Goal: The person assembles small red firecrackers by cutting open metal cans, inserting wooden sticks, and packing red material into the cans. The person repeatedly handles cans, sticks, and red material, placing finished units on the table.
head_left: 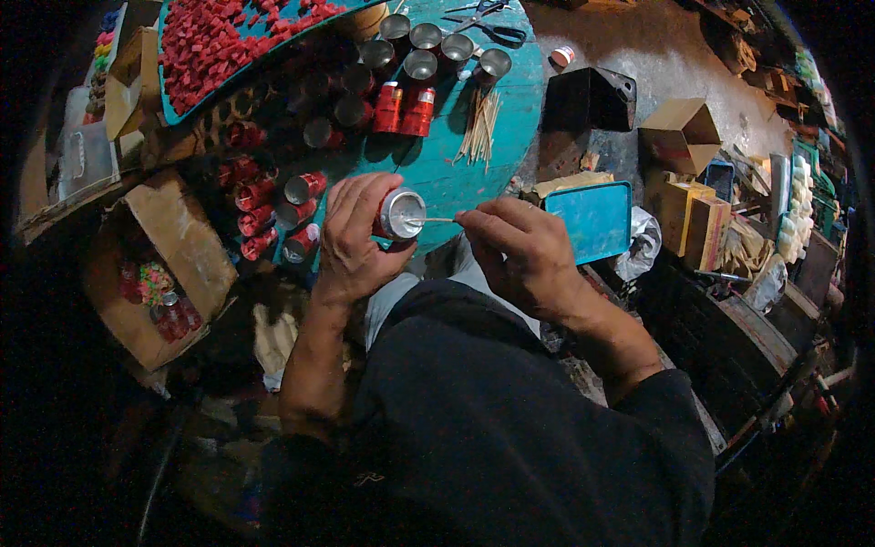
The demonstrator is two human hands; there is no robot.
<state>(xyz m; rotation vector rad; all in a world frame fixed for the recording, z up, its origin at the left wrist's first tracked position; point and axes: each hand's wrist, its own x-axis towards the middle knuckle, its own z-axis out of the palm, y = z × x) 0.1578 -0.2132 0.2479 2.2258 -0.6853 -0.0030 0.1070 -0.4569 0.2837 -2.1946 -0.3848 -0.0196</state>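
My left hand (pixel 348 228) is wrapped round a small metal can (pixel 397 202) with a red side, tilted so its silvery end faces me. Between the fingertips of my right hand (pixel 521 244) is a thin pale stick (pixel 432 220). The stick's far tip meets the can's end near the middle; whether it passes into a hole cannot be made out. Beyond my hands, a bundle of similar pale sticks (pixel 478 135) lies on the turquoise table (pixel 453 187). Red cans (pixel 402 111) stand on the table near the bundle.
Several open-topped cans (pixel 425 36) and scissors (pixel 499 33) are at the table's far side. A turquoise tray (pixel 166 102) of red chunks (pixel 214 50) sits far left. At left is a cardboard box (pixel 187 239) with cans inside; at right, a blue tray (pixel 592 223) and cartons (pixel 682 137).
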